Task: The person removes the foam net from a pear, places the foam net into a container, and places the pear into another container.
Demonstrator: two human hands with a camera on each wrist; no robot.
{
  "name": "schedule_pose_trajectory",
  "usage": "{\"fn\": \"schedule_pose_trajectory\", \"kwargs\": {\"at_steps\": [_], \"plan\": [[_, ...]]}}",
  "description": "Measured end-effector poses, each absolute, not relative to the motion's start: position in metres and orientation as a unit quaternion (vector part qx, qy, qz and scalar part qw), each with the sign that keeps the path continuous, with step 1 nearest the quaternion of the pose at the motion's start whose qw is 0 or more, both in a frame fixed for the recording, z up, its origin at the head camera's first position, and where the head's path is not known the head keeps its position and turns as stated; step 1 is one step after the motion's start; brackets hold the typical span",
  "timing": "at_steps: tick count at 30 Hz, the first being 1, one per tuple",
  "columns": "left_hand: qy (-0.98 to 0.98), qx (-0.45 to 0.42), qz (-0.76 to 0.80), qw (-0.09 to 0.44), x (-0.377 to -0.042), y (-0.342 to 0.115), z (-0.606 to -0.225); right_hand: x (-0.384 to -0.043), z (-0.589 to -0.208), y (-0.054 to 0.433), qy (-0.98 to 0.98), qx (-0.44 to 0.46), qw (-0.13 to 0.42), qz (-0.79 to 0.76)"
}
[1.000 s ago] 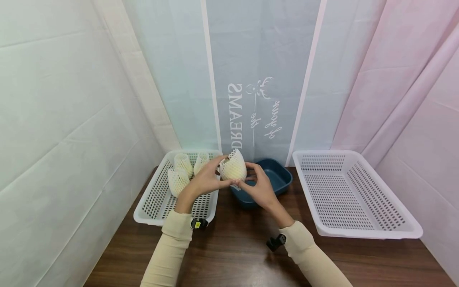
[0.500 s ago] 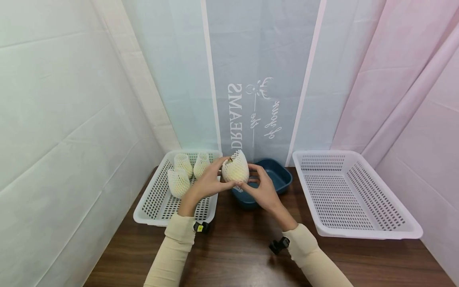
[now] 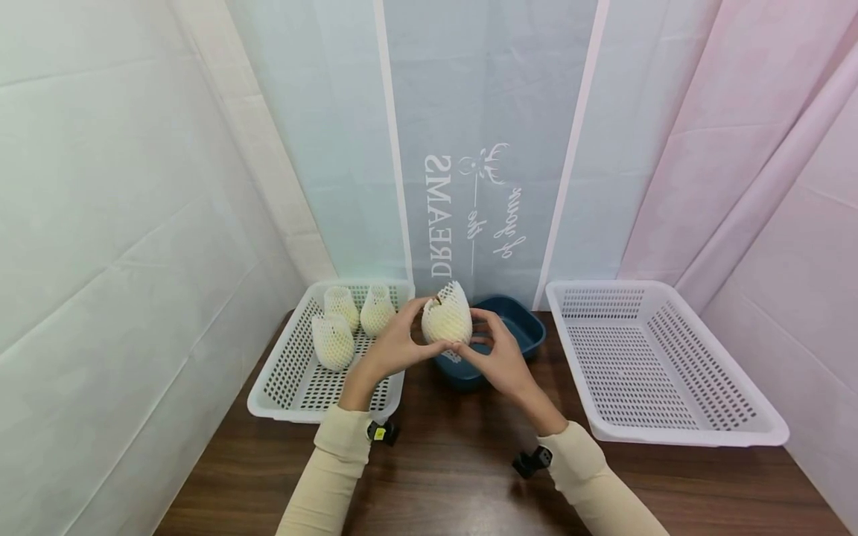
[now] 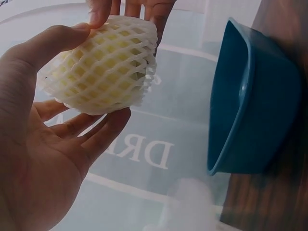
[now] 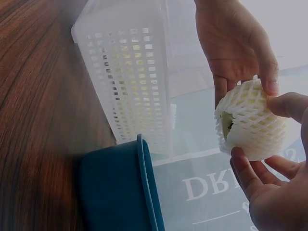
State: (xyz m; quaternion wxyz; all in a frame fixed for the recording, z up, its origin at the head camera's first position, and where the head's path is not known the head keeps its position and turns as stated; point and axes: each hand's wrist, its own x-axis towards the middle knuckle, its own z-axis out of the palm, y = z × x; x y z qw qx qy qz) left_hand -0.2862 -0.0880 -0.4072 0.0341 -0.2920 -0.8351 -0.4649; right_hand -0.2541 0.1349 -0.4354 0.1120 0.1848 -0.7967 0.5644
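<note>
Both hands hold a round, pale yellow fruit (image 3: pixel 447 320) in a white foam net sleeve, raised in front of the blue basin. My left hand (image 3: pixel 395 346) grips its left side, and my right hand (image 3: pixel 503 361) grips the right, with the thumbs almost meeting at the near side. A dark stem shows at the net's open end in the head view. In the left wrist view the foam net (image 4: pixel 103 67) lies between thumb and fingers. The right wrist view shows a greenish patch of the fruit (image 5: pixel 227 126) through the sleeve's opening.
Left stands a white perforated basket (image 3: pixel 284 387) with several net-wrapped fruits (image 3: pixel 334 342). A blue basin (image 3: pixel 519 327) sits behind the hands, partly hidden. A second white basket (image 3: pixel 650 372), with nothing in it, stands right on the brown wooden table (image 3: pixel 456 476). Curtains hang behind.
Both hands have shifted the wrapped fruit slightly right and a little down in the head view. The stem at the sleeve's opening now shows more clearly. Baskets and basin have stayed put.
</note>
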Motion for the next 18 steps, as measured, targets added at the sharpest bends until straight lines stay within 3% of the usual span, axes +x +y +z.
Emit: {"fn": "schedule_pose_trajectory", "kwargs": {"at_steps": [18], "plan": [[-0.823,-0.302,-0.479,0.048,-0.283,-0.076,-0.419,-0.246,-0.438,0.149,-0.807,0.171,0.095,0.557]]}}
